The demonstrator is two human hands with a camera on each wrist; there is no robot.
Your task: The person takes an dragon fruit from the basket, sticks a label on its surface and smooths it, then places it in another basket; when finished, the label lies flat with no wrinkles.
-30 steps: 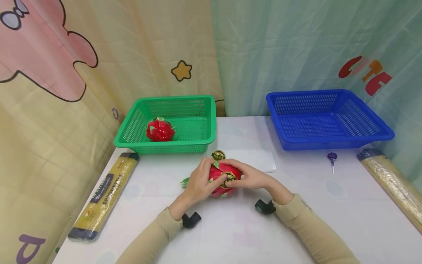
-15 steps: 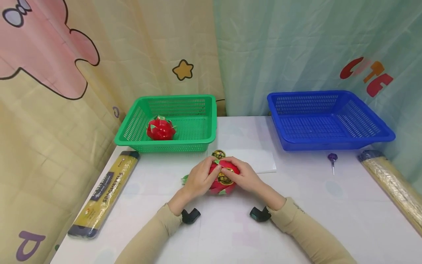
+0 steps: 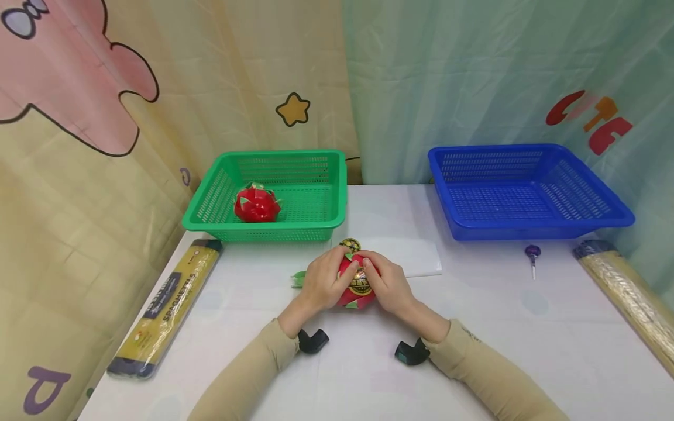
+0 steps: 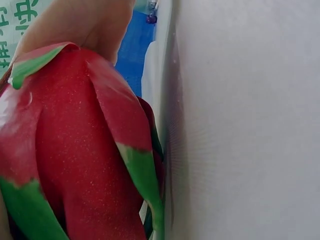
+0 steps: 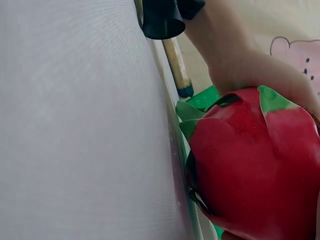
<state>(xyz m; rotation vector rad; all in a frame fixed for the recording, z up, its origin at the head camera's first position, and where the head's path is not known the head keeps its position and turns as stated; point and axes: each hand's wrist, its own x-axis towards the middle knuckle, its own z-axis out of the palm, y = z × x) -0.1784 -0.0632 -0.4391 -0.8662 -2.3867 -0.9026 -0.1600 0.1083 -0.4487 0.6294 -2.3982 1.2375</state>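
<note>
Between both hands in the head view is a red dragon fruit (image 3: 348, 297) with green-tipped scales. It fills much of the left wrist view, where its red skin (image 4: 75, 145) shows close up. My left hand (image 3: 322, 280) grips its left side and my right hand (image 3: 392, 284) grips its right side. Both thumbs lie on its near face, by a black-and-gold round sticker (image 3: 360, 283). The sticker's upper part is partly covered by the thumbs. A similar sticker (image 3: 350, 245) lies just behind the fruit, on a white sheet (image 3: 418, 257).
A green basket (image 3: 263, 233) at the back left holds another dragon fruit (image 3: 257, 204). A blue basket (image 3: 532, 224) stands at the back right, with a purple lollipop (image 3: 533, 252) before it. Spaghetti packs lie left (image 3: 168, 310) and right (image 3: 626, 292). Something green (image 3: 298, 279) pokes out beside my left hand.
My right hand has moved left and closer to my left hand, its thumb now up beside the left thumb. The fruit has turned slightly, and the sticker lies flatter against it.
</note>
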